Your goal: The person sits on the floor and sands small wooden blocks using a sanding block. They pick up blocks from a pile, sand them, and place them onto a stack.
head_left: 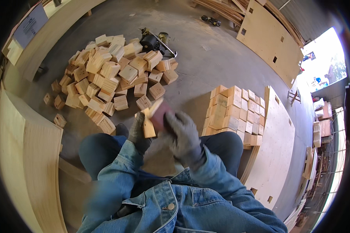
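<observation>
My gloved left hand (138, 134) grips a pale wooden block (148, 128) in front of my knees. Closed around a reddish-brown sheet that looks like sandpaper (158, 115), my gloved right hand (181, 134) presses against the block's upper right side. Motion blurs the sheet and part of the block, so the exact contact is hard to make out. Beyond my hands lies a loose heap of similar wooden blocks (109, 72). To the right, more blocks stand in a neat stack (235, 112).
Large plywood sheets (278, 143) lie beside the stack. A tall plywood pile (39, 155) rises close on my left. Behind the heap, a black tool (155, 42) rests on the grey floor (206, 58). A plywood panel with square holes (270, 42) leans at the far right.
</observation>
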{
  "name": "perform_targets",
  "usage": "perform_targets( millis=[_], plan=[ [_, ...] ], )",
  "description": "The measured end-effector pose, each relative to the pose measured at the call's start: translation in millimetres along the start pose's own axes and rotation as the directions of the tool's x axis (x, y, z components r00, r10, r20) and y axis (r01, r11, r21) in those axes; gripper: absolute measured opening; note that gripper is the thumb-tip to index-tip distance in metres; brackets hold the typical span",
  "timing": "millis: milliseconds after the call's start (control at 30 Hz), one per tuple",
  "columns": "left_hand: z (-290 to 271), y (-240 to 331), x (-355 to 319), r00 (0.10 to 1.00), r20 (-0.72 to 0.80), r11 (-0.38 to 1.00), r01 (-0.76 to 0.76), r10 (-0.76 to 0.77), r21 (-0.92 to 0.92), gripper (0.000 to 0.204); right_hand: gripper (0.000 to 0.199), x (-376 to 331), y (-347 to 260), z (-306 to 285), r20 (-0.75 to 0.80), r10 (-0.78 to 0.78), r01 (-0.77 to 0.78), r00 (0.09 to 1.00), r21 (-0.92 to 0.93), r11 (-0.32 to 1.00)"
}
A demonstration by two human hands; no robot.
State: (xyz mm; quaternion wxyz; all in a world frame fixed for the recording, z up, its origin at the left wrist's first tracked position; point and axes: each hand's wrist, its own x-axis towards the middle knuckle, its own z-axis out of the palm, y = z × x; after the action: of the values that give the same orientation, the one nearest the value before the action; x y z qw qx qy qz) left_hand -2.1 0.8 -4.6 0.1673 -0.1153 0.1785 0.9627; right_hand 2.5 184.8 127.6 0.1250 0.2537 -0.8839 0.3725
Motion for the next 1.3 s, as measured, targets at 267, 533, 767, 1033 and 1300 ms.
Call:
perform_targets(
  millis=[267,533,767,1033,1300],
  plan=[
    [14.3,-8.4,1.2,0.998,0.012,0.996,0.067,-0.068,0.064,0.071,0.055,31.5,26.6,10.0,-0.024,0.155,-0.154,0.988,0.037,0.987],
    [-11.5,1.2,11.8,0.999,-0.021,0.998,-0.036,0.037,0.05,0.066,0.055,-28.4,-2.5,7.9,-0.038,0.027,-0.026,0.999,0.026,0.999],
    [11.0,-9.5,-1.2,0.999,-0.029,0.998,0.028,-0.026,0.061,0.075,0.054,31.6,35.2,14.8,-0.065,0.16,-0.154,0.985,0.082,0.985],
    [-11.0,5.7,9.5,0.996,-0.007,0.996,-0.085,0.085,0.013,0.072,0.058,-21.1,-6.9,5.2,-0.065,-0.041,0.041,0.997,-0.003,0.999],
    [23.2,-4.6,-5.8,0.999,0.03,0.998,0.036,-0.037,0.044,0.073,0.055,42.1,43.7,13.3,-0.075,0.13,-0.127,0.989,0.043,0.991]
  ],
)
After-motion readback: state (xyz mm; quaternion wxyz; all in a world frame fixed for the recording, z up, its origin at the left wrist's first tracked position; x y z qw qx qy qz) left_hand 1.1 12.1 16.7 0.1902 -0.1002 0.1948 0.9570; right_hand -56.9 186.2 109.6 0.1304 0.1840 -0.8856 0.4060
